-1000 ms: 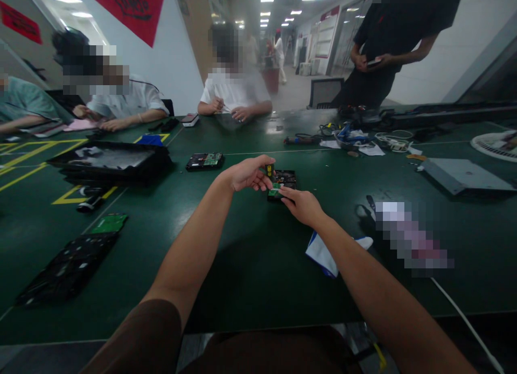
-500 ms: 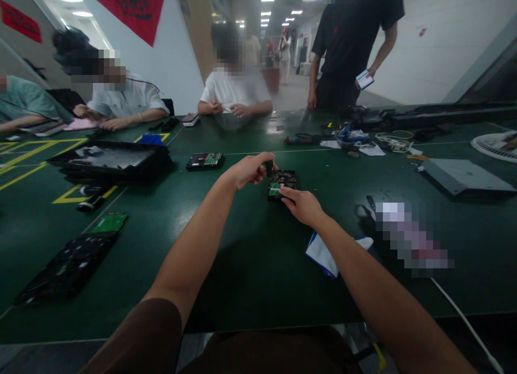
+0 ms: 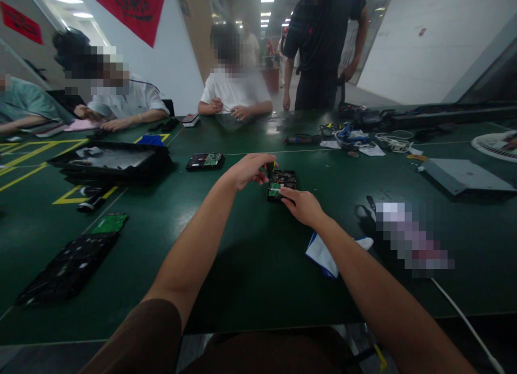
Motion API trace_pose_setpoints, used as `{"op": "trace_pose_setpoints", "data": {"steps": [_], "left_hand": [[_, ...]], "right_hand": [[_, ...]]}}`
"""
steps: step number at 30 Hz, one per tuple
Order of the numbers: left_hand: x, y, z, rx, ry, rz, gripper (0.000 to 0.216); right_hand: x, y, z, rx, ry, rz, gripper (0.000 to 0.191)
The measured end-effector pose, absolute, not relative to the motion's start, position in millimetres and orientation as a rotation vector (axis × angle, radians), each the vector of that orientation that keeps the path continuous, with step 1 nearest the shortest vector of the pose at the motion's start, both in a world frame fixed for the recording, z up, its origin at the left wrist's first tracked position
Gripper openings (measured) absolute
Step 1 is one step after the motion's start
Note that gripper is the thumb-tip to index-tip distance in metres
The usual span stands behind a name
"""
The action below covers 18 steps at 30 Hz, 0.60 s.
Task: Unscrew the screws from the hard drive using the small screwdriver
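Note:
A black hard drive (image 3: 286, 177) with a green circuit board (image 3: 275, 189) at its near end lies on the dark green table. My left hand (image 3: 251, 170) is closed round the short dark and yellow handle of a screwdriver (image 3: 270, 170), held upright over the drive's left edge. The screwdriver's tip is too small to make out. My right hand (image 3: 302, 204) grips the near right side of the drive, fingers resting on the board. Just below my right wrist lies a white cloth with blue edging (image 3: 323, 255).
Another hard drive (image 3: 204, 161) lies farther left. A black tray (image 3: 109, 161) and a black panel with a green board (image 3: 72, 263) are at left. Cables (image 3: 351, 134), a grey metal box (image 3: 468, 177) and a blurred-out item (image 3: 412, 236) are at right. Several people are across the table.
The standing person in dark clothing has moved left, and the phone in that person's hand no longer shows. My hands stay at the drive, with the screwdriver shifted only slightly.

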<state>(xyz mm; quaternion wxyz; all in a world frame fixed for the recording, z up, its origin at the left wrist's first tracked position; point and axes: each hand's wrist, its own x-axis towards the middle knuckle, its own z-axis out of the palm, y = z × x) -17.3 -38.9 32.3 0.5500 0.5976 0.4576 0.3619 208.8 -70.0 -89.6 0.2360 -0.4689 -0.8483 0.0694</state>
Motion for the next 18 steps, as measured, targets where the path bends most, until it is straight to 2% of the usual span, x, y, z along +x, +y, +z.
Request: {"op": "trace_pose_setpoints", "data": {"steps": [18], "left_hand": [[-15.1,-28.1,19.0,1.199,0.888,0.796,0.048]], "right_hand": [[207.9,-72.7,-84.3,-1.300,-2.350,0.187,0.038]]}}
